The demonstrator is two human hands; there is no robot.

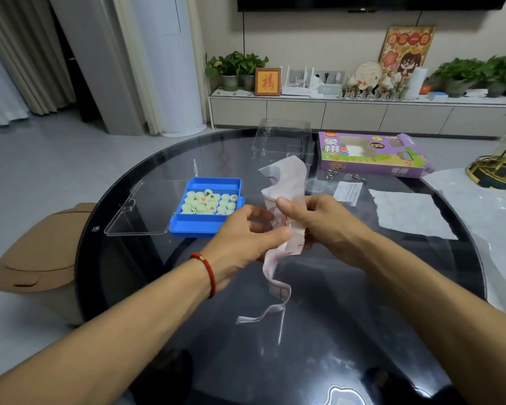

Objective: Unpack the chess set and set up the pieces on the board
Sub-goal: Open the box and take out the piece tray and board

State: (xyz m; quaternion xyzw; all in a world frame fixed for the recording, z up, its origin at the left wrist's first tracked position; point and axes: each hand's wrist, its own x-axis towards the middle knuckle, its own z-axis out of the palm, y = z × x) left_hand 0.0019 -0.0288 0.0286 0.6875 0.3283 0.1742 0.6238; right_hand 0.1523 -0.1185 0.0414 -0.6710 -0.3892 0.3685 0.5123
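Observation:
A thin folded sheet printed with red lines, the paper board (pixel 287 179), hangs crumpled above the middle of the dark glass table (pixel 333 331). My left hand (pixel 246 238) pinches its lower part and my right hand (pixel 319 217) grips it just to the right. Part of the sheet curls down to the table below my hands. Left of my hands sits a blue tray (pixel 199 226) holding several pale round chess pieces (pixel 209 203) with red and black characters. Its clear lid (pixel 135 211) lies open to the left.
A purple game box (pixel 371 154) lies at the far right of the table, with a clear plastic insert (pixel 284 138) beside it. A white tissue (pixel 409 213), a small leaflet (pixel 348 192) and metal ring puzzles (pixel 330 173) lie to the right. A tan stool (pixel 38 252) stands left.

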